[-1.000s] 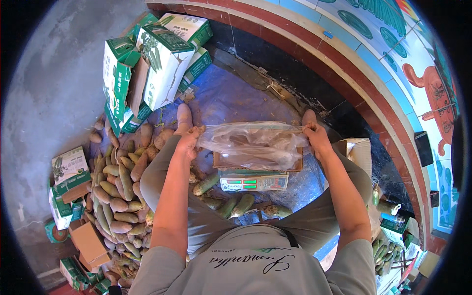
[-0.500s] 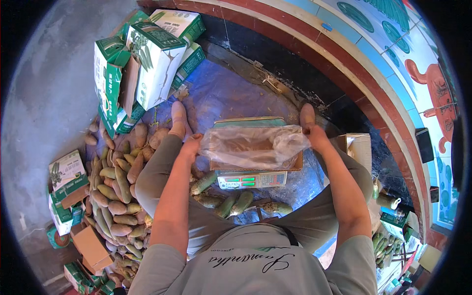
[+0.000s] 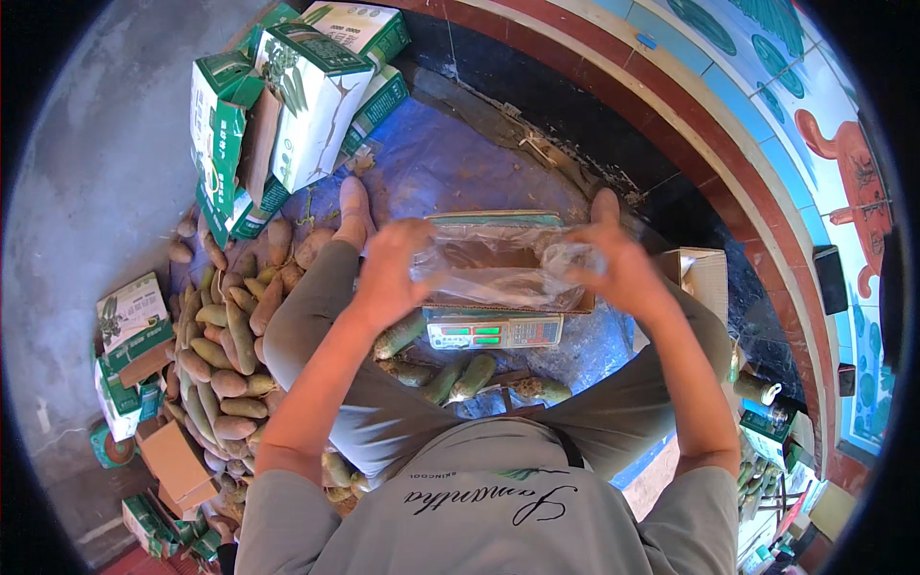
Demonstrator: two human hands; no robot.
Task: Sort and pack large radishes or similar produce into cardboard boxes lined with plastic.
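Note:
A clear plastic bag (image 3: 494, 278) lines an open cardboard box (image 3: 537, 309), its film loose over the rim. My left hand (image 3: 395, 266) is at the bag's left end, thumb and fingers curved round its edge. Bunched film lies by my right hand (image 3: 618, 270) at the other end. Both hands are smeared by motion, so their grip is unclear. Under the box stands a digital scale (image 3: 494, 332), its display lit green. Several long green-skinned vegetables (image 3: 471, 377) lie on the near side of the scale.
At my left is a big heap of brown and green tubers (image 3: 225, 369). Green-and-white cartons (image 3: 311, 101) are stacked at the far left, over a blue sheet (image 3: 422, 153). Another open box (image 3: 704, 278) stands beyond my right knee, near the curved tiled ledge (image 3: 728, 158).
Both hands have moved inward along the bag's ends, and the film that was stretched wide past the box now sits closer inside its rim. My view has shifted slightly.

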